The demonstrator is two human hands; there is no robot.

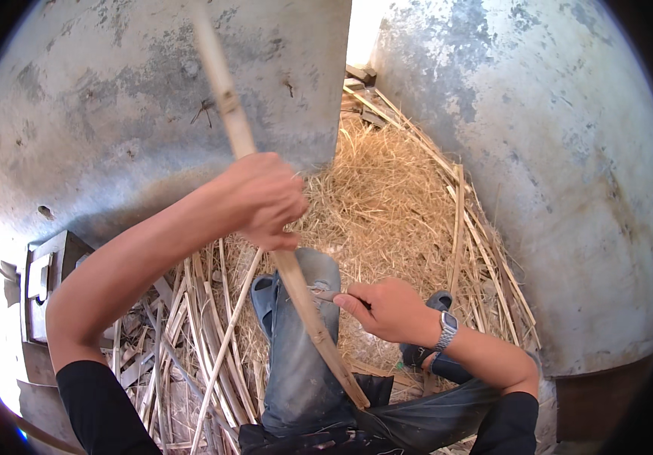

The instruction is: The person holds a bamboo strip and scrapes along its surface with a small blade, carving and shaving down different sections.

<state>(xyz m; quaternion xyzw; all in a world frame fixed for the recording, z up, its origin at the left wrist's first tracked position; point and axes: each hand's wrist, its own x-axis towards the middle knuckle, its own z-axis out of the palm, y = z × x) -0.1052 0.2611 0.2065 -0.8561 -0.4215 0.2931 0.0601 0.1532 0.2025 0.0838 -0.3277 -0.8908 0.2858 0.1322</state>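
My left hand (269,199) is closed round a long split bamboo strip (305,303), palm side hidden. The strip slants from the upper left, where it is blurred, down over my raised knee to my lap. My right hand (388,309), with a watch (447,331) on its wrist, grips a small knife (325,296). Most of the knife's handle is inside my fist. Its short blade points left and meets the strip's edge just above my knee; whether it cuts in cannot be made out. My jeans (296,379) lie under the strip.
Pale bamboo strips (209,341) lie heaped at my left, and more strips (485,250) lean along the right wall (554,152). Fine shavings (387,182) cover the floor ahead. A grey wall (114,98) stands at the left, above a box-like metal object (46,280).
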